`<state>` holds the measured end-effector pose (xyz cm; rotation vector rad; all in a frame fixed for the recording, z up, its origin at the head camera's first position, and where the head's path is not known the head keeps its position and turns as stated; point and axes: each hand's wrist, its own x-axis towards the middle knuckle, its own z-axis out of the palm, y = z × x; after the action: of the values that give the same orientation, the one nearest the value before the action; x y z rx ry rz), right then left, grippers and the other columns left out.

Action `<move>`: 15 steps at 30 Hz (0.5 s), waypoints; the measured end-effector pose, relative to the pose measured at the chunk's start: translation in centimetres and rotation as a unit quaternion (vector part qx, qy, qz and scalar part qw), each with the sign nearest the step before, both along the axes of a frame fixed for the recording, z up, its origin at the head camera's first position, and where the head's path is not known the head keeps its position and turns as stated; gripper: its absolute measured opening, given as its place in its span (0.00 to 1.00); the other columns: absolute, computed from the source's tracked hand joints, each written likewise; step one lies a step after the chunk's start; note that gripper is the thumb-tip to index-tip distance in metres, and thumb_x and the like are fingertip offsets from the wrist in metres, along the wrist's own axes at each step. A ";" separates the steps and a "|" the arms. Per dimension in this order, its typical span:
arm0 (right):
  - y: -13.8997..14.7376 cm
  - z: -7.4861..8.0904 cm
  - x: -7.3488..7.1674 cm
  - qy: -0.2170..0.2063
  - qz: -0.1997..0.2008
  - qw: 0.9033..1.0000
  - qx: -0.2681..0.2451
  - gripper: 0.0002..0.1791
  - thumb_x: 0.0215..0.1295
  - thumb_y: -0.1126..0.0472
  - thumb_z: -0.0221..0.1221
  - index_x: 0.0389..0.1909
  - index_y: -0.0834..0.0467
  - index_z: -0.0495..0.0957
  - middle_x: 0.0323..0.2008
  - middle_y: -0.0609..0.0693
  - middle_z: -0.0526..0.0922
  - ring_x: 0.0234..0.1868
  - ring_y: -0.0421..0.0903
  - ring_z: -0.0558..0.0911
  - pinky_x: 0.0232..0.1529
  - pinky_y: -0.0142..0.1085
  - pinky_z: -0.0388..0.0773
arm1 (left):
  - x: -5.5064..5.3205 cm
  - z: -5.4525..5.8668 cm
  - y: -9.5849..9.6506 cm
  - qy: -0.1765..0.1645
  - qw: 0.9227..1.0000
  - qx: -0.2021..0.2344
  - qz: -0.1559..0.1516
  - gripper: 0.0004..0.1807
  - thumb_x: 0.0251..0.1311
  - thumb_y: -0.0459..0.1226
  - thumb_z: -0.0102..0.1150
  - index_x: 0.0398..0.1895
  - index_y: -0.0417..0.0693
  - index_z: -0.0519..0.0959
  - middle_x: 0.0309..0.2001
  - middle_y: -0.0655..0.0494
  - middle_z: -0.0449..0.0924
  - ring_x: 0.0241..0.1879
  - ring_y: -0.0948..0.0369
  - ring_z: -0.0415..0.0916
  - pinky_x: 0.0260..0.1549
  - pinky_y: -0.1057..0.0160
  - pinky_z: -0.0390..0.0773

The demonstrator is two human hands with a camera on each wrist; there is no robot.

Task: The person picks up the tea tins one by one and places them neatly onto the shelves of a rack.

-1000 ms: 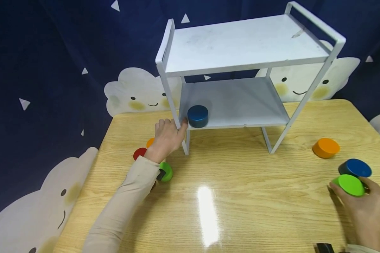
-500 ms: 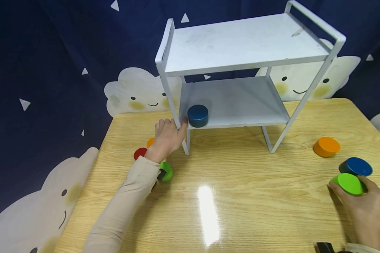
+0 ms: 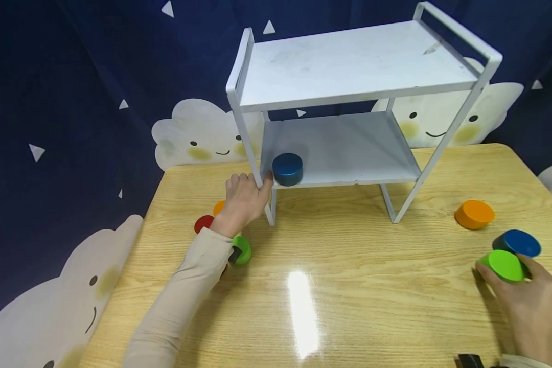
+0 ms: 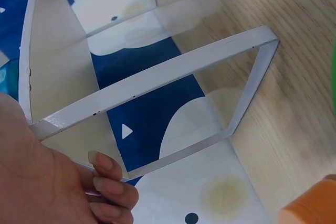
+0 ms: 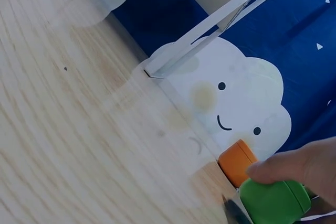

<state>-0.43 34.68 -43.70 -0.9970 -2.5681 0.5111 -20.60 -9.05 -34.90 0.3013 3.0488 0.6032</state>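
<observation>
A white two-tier metal rack (image 3: 349,153) stands on the table. My left hand (image 3: 246,197) grips its left side at the lower shelf, thumb on the front post. In the left wrist view, the fingers (image 4: 113,184) curl beneath the shelf edge. Right beside the thumb, a round blue container (image 3: 287,168) sits on that shelf. On the far right, my right hand (image 3: 535,296) holds a round green container (image 3: 503,266) between thumb and fingers. Another blue container (image 3: 517,243) is just behind it, partly covered by the green one. The right wrist view shows a lid seam on the green container (image 5: 273,200).
An orange container (image 3: 474,214) lies behind the blue one on the right. Left of the rack, red (image 3: 204,223), orange (image 3: 219,206) and green (image 3: 242,250) containers are partly hidden by my left arm. A dark blue curtain (image 3: 96,76) hangs behind the wooden table (image 3: 359,286).
My right hand has shifted very slightly left and away from me with the green container. The left hand keeps its hold on the rack, unmoved.
</observation>
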 end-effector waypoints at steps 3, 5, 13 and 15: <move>-0.2 0.2 -0.1 0.009 0.002 1.000 0.007 0.38 0.50 0.57 0.70 0.60 0.73 0.69 0.52 0.75 0.73 0.51 0.73 0.73 0.51 0.60 0.68 | 0.0 0.0 0.0 -0.001 1.000 0.000 -0.002 0.35 0.70 0.58 0.21 0.23 0.39 0.68 0.26 0.45 0.63 0.32 0.47 0.59 0.35 0.55 0.56; -0.2 0.3 -0.1 0.014 0.004 1.000 0.012 0.38 0.51 0.57 0.70 0.59 0.73 0.69 0.52 0.76 0.73 0.51 0.73 0.73 0.51 0.60 0.67 | -0.1 0.0 0.0 -0.002 1.000 -0.002 -0.003 0.35 0.70 0.58 0.21 0.23 0.39 0.68 0.26 0.45 0.63 0.33 0.47 0.59 0.36 0.55 0.56; -0.3 0.6 -0.3 0.012 0.014 1.000 0.012 0.39 0.49 0.56 0.71 0.59 0.73 0.70 0.50 0.76 0.74 0.49 0.73 0.74 0.48 0.60 0.69 | 0.0 0.0 0.0 -0.002 1.000 -0.002 -0.001 0.35 0.70 0.57 0.21 0.23 0.39 0.68 0.26 0.45 0.64 0.32 0.47 0.59 0.35 0.55 0.56; -0.4 0.7 -0.4 0.012 0.017 1.000 0.009 0.39 0.48 0.56 0.72 0.58 0.73 0.71 0.49 0.76 0.74 0.49 0.73 0.75 0.47 0.59 0.69 | 0.0 0.0 0.0 -0.001 1.000 0.000 0.000 0.35 0.70 0.57 0.22 0.23 0.40 0.68 0.26 0.45 0.64 0.32 0.47 0.59 0.35 0.55 0.56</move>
<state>-0.82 34.27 -43.02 -0.9358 -2.5684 0.5040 -20.59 -9.05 -34.89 0.3005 3.0474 0.6031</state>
